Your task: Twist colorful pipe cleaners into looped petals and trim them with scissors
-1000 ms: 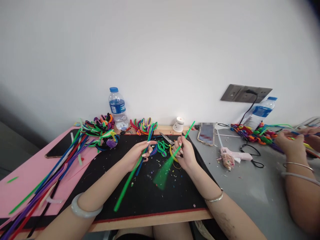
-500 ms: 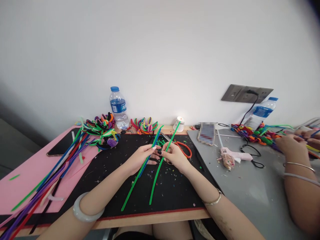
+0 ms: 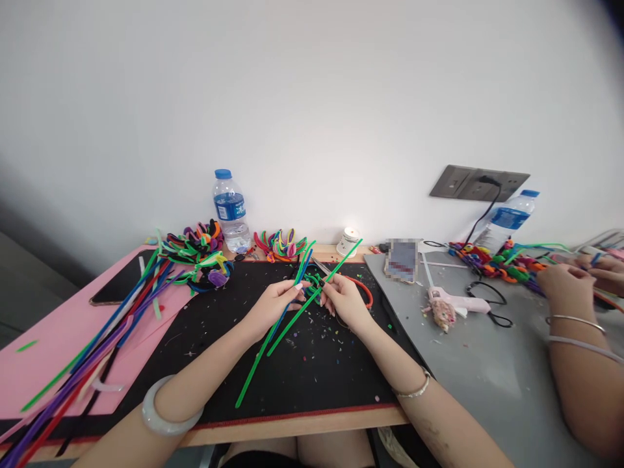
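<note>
Over the black mat (image 3: pixel 336 383): our two hands, close together.
Left hand (image 3: pixel 275 304): we pinch a long green stem (image 3: pixel 251 376) alongside blue stems (image 3: pixel 279 323).
Right hand (image 3: pixel 350 304): thumb and fingers closed on our second green stem (image 3: pixel 297 318), slanting towards the first.
Just beyond our fingers: scissors (image 3: pixel 320 266), partly hidden.

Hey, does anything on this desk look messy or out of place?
Yes, it looks littered: tiny coloured scraps are scattered over the black mat, and a short green piece lies on the pink sheet, apart from the long strips.
</note>
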The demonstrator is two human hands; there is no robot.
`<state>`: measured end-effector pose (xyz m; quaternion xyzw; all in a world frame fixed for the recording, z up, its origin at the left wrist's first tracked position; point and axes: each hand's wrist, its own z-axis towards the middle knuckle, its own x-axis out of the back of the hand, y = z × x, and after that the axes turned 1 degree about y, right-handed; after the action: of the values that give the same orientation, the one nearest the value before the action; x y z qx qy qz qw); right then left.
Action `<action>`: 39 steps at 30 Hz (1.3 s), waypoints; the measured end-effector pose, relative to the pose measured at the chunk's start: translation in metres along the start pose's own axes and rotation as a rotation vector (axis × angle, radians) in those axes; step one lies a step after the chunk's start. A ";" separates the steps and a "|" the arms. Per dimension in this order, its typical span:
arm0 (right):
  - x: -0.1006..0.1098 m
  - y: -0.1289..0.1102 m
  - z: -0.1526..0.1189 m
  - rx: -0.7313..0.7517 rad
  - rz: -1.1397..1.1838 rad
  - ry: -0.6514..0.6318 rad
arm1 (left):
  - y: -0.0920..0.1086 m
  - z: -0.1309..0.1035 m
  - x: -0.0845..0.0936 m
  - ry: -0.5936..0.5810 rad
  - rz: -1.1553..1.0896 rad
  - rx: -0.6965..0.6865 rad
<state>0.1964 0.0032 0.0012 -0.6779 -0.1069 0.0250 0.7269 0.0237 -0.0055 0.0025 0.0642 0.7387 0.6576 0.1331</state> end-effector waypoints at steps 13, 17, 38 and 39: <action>0.002 -0.008 -0.002 -0.006 0.053 0.064 | -0.003 0.001 0.002 0.104 0.095 -0.103; 0.005 -0.005 0.000 -0.029 0.052 0.174 | -0.002 -0.001 0.002 0.104 0.095 -0.081; 0.005 -0.003 0.000 0.052 0.000 0.179 | 0.003 -0.002 0.000 0.215 0.013 -0.154; 0.005 -0.003 0.000 0.051 0.002 0.174 | 0.003 -0.003 0.000 0.226 0.011 -0.178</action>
<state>0.2014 0.0037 0.0047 -0.6587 -0.0421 -0.0306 0.7506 0.0231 -0.0079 0.0062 -0.0182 0.6874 0.7243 0.0508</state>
